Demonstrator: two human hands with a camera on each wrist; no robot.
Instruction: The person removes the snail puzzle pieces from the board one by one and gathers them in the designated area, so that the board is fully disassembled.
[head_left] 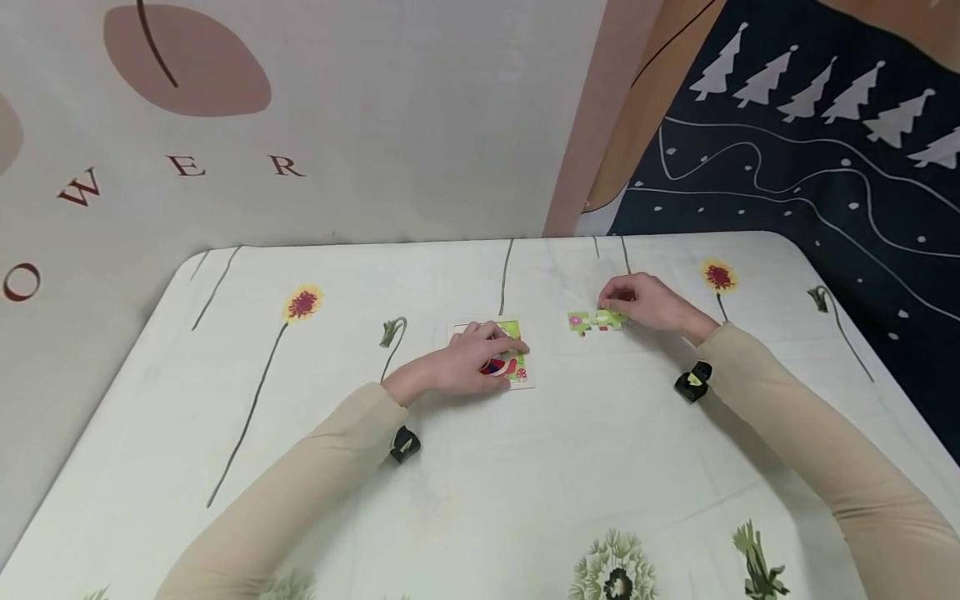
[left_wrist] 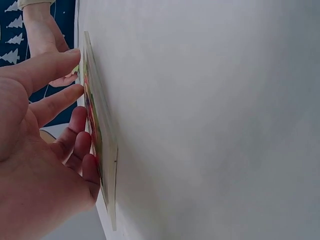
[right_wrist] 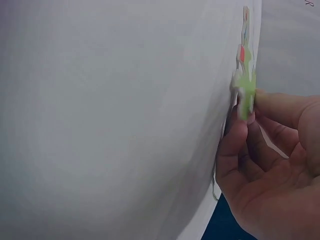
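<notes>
A small square jigsaw puzzle (head_left: pixel 517 333) with a green border and red and blue print lies in a pale tray (left_wrist: pixel 111 185) on the table. My left hand (head_left: pixel 474 358) rests on it, fingers spread over the picture and covering much of it. In the left wrist view the fingertips (left_wrist: pixel 81 117) touch the printed face. To the right, my right hand (head_left: pixel 651 302) pinches a green puzzle piece (right_wrist: pixel 246 87) between thumb and fingers, close over the cloth. Just left of that piece is another green piece with a pink flower (head_left: pixel 577 322).
A white cloth (head_left: pixel 585 450) printed with flowers and stems covers the table. Behind it hangs a pale fabric backdrop (head_left: pixel 420 125) with letters, and a dark blue one with white trees (head_left: pixel 795 158) stands at the right. Black wrist devices (head_left: pixel 405 444) sit on both sleeves.
</notes>
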